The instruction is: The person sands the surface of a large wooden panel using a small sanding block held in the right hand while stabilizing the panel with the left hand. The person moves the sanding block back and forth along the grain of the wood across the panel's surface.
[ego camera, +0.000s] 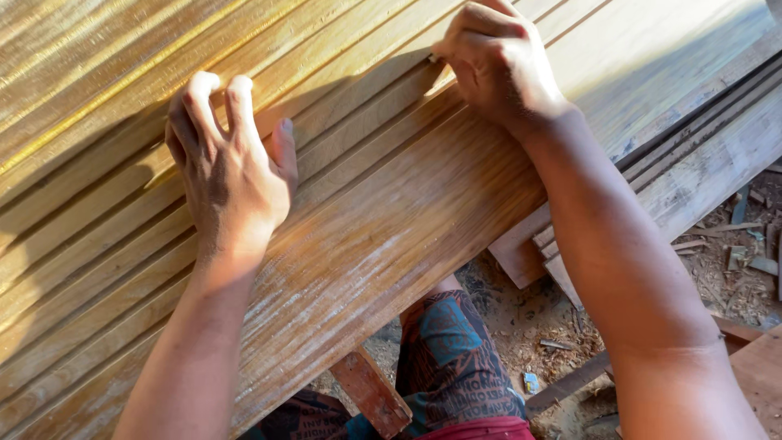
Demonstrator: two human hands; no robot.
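Nearest, bottom edge: patterned shorts (452, 367) in teal and dark print, red waistband below; knee under the panel edge. Reddish wood strut (372, 393) beside the leg, slanting down to the dirt. Ground (529, 314) littered with sawdust, chips and offcuts.

Two bare forearms rising from the bottom corners, left one at lower left, right one along the right side.

Middle: grooved wooden panel (383, 220), golden brown, long parallel ridges and channels running diagonally from lower left to upper right; lying flat across the view, above the legs. Near edge plain and broad, glossy in streaks.

Left hand (232, 175) flat on the grooved part, left of centre. Fingers bent at the tips, pressing down into a channel, thumb spread to the right along a ridge. Nothing enclosed; hand bearing on the wood only.

Right hand (497, 61) farther off, top centre, curled into a loose fist on the panel. Fingertips tucked under toward a groove, perhaps pinching something small; too hidden to tell what, if anything.

Right of the panel: stacked planks (700, 163), greyer, with dark grooves, ends poking out beneath the panel's corner.

Farthest, upper left: sunlit ridges of the same panel, bright yellow, motion-blurred.
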